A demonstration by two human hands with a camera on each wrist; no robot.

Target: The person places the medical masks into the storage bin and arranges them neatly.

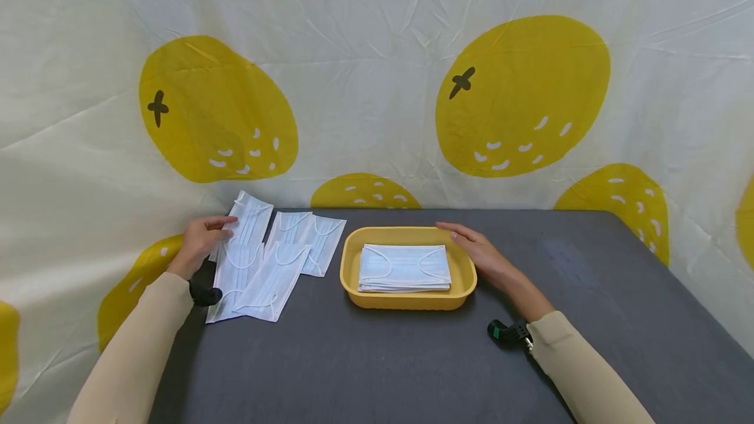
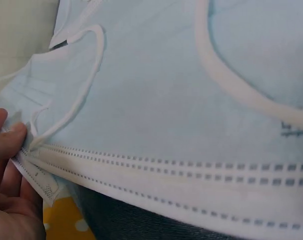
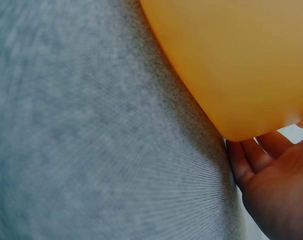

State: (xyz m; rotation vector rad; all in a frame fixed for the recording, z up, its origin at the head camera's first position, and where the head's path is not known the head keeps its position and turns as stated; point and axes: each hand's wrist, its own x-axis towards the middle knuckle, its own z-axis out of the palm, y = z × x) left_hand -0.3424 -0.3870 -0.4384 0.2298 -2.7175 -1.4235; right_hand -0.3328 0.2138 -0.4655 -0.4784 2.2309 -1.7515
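Note:
Several pale blue face masks with white ear loops lie overlapping on the left of the table. At their left edge, my left hand pinches the side of a face mask. The left wrist view has the thumb over that mask's edge, with other fingers beneath. A yellow plastic tray stands near the middle, holding a neat stack of face masks. My right hand rests against the tray's right end, fingers extended along the rim. The right wrist view shows those fingers at the tray's outer wall.
The dark grey table runs back to a pale curtain printed with large yellow fruit shapes. More curtain hangs along the left side. A black wrist device on the left arm hangs close to the loose masks.

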